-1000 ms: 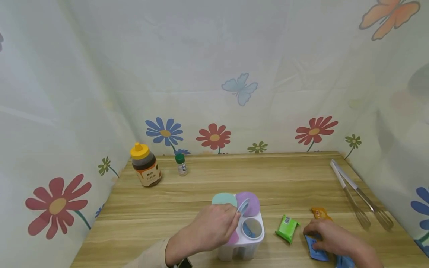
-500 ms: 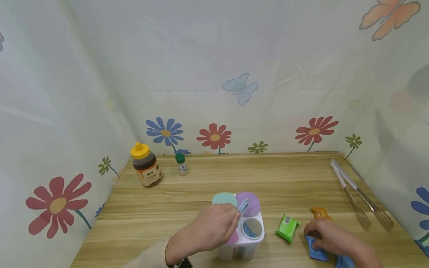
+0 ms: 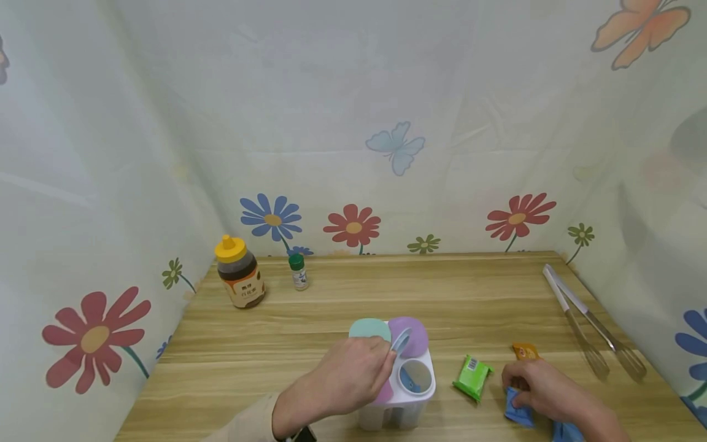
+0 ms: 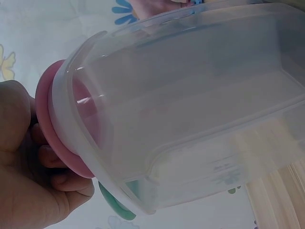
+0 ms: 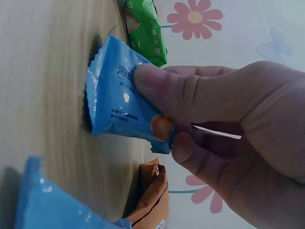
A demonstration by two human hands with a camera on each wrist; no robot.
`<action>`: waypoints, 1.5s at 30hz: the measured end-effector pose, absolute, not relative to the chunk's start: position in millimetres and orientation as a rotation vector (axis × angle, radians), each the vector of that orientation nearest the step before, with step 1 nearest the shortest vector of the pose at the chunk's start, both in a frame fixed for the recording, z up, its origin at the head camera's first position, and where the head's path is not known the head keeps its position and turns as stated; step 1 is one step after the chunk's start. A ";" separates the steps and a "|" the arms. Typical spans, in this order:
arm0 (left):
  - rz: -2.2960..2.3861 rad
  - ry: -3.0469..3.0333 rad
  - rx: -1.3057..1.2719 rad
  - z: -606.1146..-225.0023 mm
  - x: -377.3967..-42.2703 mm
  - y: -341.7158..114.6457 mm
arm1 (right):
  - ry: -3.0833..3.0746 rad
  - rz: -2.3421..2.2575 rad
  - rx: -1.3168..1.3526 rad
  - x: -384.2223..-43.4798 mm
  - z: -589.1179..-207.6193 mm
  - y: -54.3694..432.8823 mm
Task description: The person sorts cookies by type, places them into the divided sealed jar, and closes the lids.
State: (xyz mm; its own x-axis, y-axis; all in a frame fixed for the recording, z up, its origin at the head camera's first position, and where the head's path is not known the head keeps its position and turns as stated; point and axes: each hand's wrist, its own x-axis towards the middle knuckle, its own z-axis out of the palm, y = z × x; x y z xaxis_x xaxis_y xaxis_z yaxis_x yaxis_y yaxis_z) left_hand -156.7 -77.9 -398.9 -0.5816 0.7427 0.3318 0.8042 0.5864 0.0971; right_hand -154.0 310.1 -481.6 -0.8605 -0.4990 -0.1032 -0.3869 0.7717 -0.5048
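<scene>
My left hand [image 3: 349,372] pinches a light blue lid [image 3: 401,339], tilted on edge above the white storage box [image 3: 402,417]. Beside it the box's round opening [image 3: 415,377] is uncovered, and something blue shows inside. Teal [image 3: 369,328], purple [image 3: 410,334] and pink [image 4: 44,119] lids sit on the other openings. In the left wrist view the held lid is hidden; my curled fingers are behind the pink lid. My right hand [image 3: 547,387] pinches a blue snack packet [image 5: 116,90] between thumb and fingers, tilted up close to the wooden table.
A green packet [image 3: 472,377] lies between the box and my right hand. Near that hand are an orange packet [image 3: 525,351] and another blue packet [image 3: 566,432]. Tongs [image 3: 588,325] lie at the right. A honey bottle [image 3: 241,276] and a green-capped shaker [image 3: 299,274] stand at the back left.
My right hand has tilted the blue snack packet up slightly, and its thumb and fingers have drawn together on it. The left hand with the light blue lid has stayed still.
</scene>
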 end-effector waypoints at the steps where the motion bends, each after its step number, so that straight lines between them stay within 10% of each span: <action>1: -0.347 -2.562 -1.275 -398.9 -156.7 -78.0 | 2.748 -0.706 -0.696 -153.6 -481.4 309.6; 45: -0.340 -2.581 -1.279 -397.4 -155.7 -77.6 | 3.018 -0.761 -1.020 -153.9 -483.5 295.3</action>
State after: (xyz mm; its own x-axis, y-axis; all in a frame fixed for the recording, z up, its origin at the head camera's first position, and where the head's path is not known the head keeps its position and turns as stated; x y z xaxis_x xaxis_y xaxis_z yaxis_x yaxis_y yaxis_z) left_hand -155.7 -77.6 -397.4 -0.5878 0.7453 0.3146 0.8013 0.5898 0.1002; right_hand -153.9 295.3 -483.5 -0.7980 -0.5403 0.2672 -0.6023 0.6993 -0.3849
